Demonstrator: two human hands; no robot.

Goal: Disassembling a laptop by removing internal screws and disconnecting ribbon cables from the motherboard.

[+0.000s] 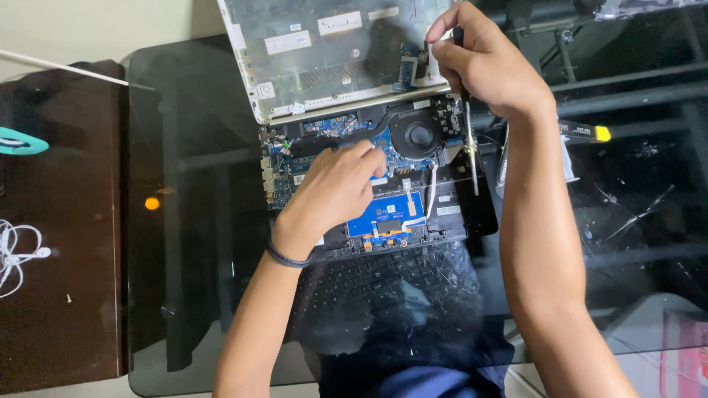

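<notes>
An opened laptop base [442,214] lies on a dark glass table [192,221], with its blue circuit board, round black fan [419,135] and blue touchpad board [387,210] exposed. My left hand [335,188] rests flat on the board left of the fan, fingertips touching the parts. My right hand [483,63] is raised above the laptop's upper right corner, pinching the top of a slim screwdriver [470,147] that hangs down with its tip over the right edge of the base. The removed silver bottom cover [310,66] lies behind the base.
A dark wooden surface [59,221] to the left holds white earphones [18,254] and a teal object [21,141]. A small flat black piece with a yellow end [582,133] lies right of the laptop. A pink item [686,354] shows at the lower right.
</notes>
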